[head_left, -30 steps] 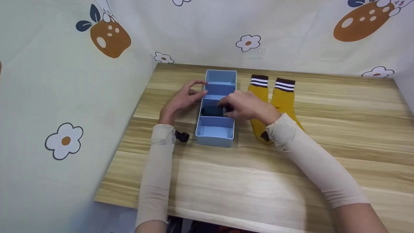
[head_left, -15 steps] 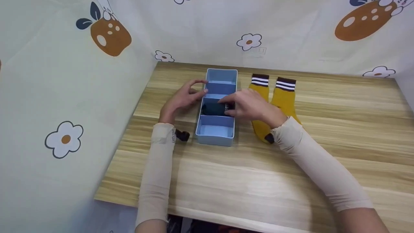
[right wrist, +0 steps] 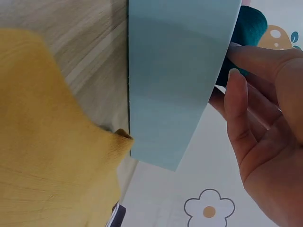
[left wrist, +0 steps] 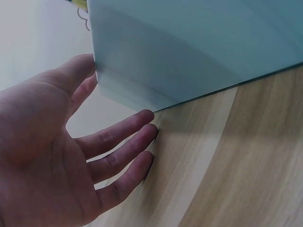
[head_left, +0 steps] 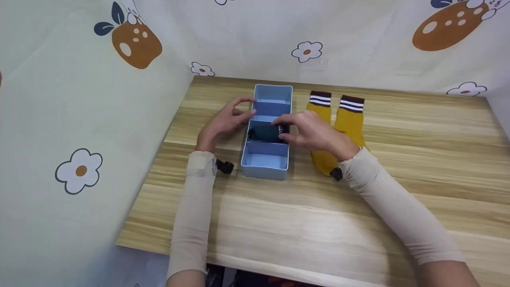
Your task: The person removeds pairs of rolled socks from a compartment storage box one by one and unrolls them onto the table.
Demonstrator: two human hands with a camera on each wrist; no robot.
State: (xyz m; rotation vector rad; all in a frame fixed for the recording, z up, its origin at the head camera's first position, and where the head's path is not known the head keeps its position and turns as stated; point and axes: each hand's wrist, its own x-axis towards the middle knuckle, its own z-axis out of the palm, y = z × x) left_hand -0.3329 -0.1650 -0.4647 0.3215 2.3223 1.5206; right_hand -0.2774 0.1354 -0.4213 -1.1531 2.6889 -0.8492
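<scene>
A rolled-up dark green sock (head_left: 265, 133) with white lettering lies in the third compartment from the back of a blue divided storage box (head_left: 265, 172). My right hand (head_left: 314, 133) reaches over the box's right wall and pinches the sock's right end between thumb and index finger. In the right wrist view, the green sock (right wrist: 251, 28) shows above the rim beside the thumb. At the box's left side, my left hand (head_left: 229, 121) has index finger and thumb against the rim. Its other fingers (left wrist: 118, 137) stretch out low near the box's bottom edge in the left wrist view.
Two mustard-yellow socks (head_left: 350, 123) with striped cuffs lie flat right of the box, partly under the right forearm. The box's other compartments show bare floors. A patterned wall covering (head_left: 255, 40) rises behind the wooden table (head_left: 279, 223).
My right hand has shifted slightly right, and more of the green sock shows in its compartment. The left hand stays against the box.
</scene>
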